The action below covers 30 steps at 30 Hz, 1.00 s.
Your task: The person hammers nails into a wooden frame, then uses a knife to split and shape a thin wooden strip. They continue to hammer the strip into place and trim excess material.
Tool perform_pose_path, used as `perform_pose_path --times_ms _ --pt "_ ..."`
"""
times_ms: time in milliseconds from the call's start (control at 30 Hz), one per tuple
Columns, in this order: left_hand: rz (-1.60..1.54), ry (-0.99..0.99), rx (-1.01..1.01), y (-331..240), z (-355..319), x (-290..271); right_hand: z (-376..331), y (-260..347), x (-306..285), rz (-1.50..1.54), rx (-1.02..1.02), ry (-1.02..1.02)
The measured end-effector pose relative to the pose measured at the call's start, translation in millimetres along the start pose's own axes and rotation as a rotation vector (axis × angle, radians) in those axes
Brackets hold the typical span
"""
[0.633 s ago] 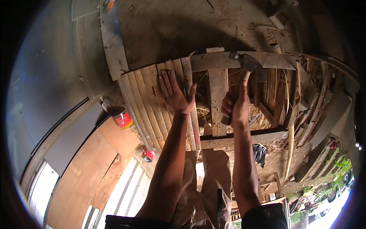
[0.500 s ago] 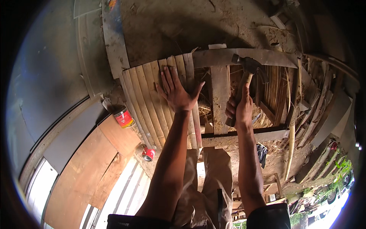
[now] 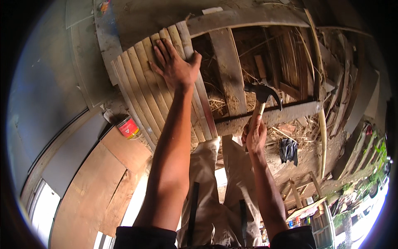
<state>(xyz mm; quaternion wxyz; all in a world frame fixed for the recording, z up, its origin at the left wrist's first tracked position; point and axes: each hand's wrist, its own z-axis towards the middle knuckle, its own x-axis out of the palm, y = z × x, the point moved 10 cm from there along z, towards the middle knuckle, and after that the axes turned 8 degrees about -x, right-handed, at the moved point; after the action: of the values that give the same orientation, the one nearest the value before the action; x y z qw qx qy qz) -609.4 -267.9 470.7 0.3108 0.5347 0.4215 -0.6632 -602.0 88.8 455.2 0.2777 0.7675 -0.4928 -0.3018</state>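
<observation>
My left hand (image 3: 177, 68) lies flat with spread fingers on the bamboo slats (image 3: 143, 79), which sit side by side across the left part of a wooden frame (image 3: 253, 18). In my right hand (image 3: 256, 135) is a claw hammer (image 3: 262, 93), gripped by its handle, its dark head pointing away from me. The hammer's head is above the frame's near rail (image 3: 286, 114); whether it touches the wood I cannot tell. Right of the slats, a flat crosspiece (image 3: 229, 70) spans the frame, with gaps beside it showing straw and scraps below.
A red paint can (image 3: 128, 127) stands left of the slats, by plywood sheets (image 3: 93, 182). Loose boards (image 3: 348, 95) are piled at the right, near an upright bamboo pole (image 3: 322, 141). A black plastic scrap (image 3: 289, 150) lies on the littered ground.
My right hand has drawn the hammer back toward me, from the far rail to near the close rail. The left hand stays on the slats, while the view has shifted and tilted.
</observation>
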Motion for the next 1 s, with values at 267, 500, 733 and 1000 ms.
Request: perform_pose_path --times_ms 267,500,733,1000 --pt "-0.332 0.064 0.294 -7 -44 -8 -65 -34 -73 -0.124 -0.195 -0.045" --pt "-0.380 0.710 0.479 14 -283 -41 -126 -87 -96 -0.136 -0.178 -0.114" --pt "-0.261 0.100 0.067 123 -215 -71 -158 -129 -88 0.029 -0.059 -0.071" --pt "-0.469 0.683 0.453 25 -397 -53 -159 -129 -99 0.025 -0.042 0.084"
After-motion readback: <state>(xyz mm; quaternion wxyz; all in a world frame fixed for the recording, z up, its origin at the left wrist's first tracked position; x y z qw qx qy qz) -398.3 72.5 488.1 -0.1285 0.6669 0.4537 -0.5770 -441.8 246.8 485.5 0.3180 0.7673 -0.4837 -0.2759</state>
